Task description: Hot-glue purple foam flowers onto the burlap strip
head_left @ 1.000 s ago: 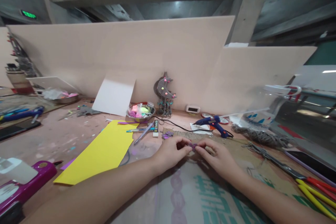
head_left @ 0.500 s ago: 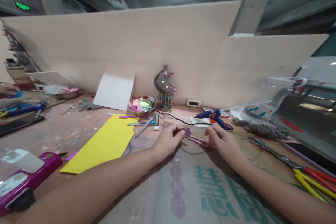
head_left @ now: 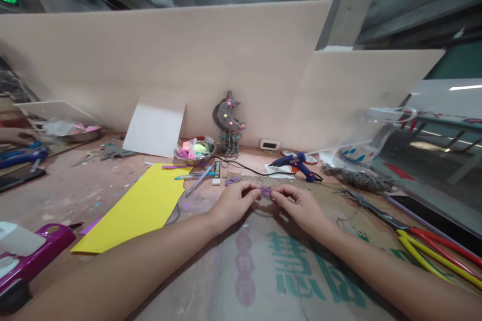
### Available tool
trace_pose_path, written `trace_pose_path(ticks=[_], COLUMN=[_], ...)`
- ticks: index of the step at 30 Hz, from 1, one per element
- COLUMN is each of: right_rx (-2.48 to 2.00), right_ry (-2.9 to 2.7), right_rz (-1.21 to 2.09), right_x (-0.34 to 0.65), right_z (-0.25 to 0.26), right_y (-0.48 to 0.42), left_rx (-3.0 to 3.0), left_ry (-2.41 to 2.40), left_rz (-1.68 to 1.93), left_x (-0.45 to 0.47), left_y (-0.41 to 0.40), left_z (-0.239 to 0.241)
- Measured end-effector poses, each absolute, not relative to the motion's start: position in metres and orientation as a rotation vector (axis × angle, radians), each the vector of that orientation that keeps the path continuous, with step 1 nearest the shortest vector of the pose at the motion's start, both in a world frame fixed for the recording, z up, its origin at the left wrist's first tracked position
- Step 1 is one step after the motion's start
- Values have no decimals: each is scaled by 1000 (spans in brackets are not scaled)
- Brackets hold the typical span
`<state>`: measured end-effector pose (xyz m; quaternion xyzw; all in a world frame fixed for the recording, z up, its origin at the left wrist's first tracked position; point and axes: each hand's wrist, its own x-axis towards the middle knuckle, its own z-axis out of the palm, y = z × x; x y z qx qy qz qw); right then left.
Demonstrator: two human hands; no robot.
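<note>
Between the fingertips of my two hands is a small purple piece (head_left: 266, 191), perhaps a tiny flower or bow; its exact kind is too small to tell. My left hand (head_left: 234, 204) pinches it from the left with thumb and forefinger. From the right, my right hand (head_left: 301, 206) closes thumb and forefinger on its other edge. Another small purple piece (head_left: 233, 180) lies just beyond my left hand on the brown cardboard (head_left: 327, 200). A blue glue gun (head_left: 297, 161) rests behind my hands, its black cord running left.
Left lie yellow paper (head_left: 131, 215), pens (head_left: 199, 180) and a magenta device (head_left: 45, 248). Behind stand a bowl of colourful bits (head_left: 194, 153) and a grey moon ornament (head_left: 228, 115). Right are grey yarn (head_left: 357, 178), scissors (head_left: 391, 220) and a phone (head_left: 437, 220). Another person's hand (head_left: 17, 136) shows far left.
The thin pinkish tool that my right hand held is no longer visible. My right hand has come closer to my left and now pinches the purple piece too. The view has shifted slightly right.
</note>
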<state>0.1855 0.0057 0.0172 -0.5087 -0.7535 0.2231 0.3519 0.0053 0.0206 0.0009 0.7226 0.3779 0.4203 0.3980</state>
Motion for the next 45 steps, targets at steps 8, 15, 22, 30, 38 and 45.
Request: trace_pose_path(ticks=[8, 15, 22, 30, 38, 45], right_rx=[-1294, -1280, -1275, -1259, -1278, -1322], right_ry=[-1936, -1981, -2075, -2133, -2026, -2025], right_rz=[685, 665, 617, 633, 622, 538], right_x=[189, 188, 190, 188, 190, 191], right_z=[15, 17, 18, 17, 16, 15], right_y=[8, 7, 7, 5, 5, 9], left_rx=[1996, 2144, 2523, 2248, 2093, 2008], left_ry=[954, 966, 1071, 1088, 1289, 1574], left_rz=[1131, 1094, 888, 692, 499, 391], left_x=[4, 2, -5, -10, -68, -106], left_y=[16, 12, 0, -7, 43, 71], left_z=[3, 5, 28, 60, 81, 59])
